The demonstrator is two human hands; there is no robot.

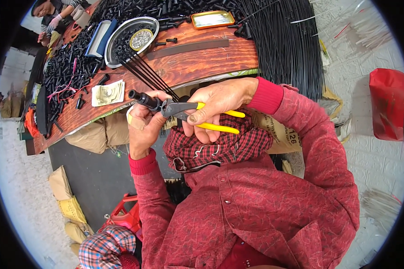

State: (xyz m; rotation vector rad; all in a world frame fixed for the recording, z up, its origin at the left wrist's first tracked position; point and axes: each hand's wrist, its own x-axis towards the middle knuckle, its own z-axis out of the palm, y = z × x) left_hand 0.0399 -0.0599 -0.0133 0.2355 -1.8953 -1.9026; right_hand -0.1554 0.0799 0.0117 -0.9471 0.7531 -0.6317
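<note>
My left hand [142, 134], with a tan bandage strip on it, is closed round a black tubular plastic fitting [144, 99] whose round end points up and left. My right hand [217, 98] grips pincers [180, 108] with yellow handles and dark metal jaws. Those jaws meet the fitting's near end beside my left fingertips; whether they bite on anything there is hidden. Several thin black rods [149, 72] stretch from the oval tray down behind my hands. Below them, a red-and-black checked cloth [215, 148] lies across my lap.
The wooden table [188, 68] bears an oval metal tray [156, 28] of black parts and a tin of small silvery pieces [141, 39]. An orange-rimmed tin [213, 19], folded paper [107, 93] and a black rod bundle [287, 49] lie around. Another person [54, 20] sits far left.
</note>
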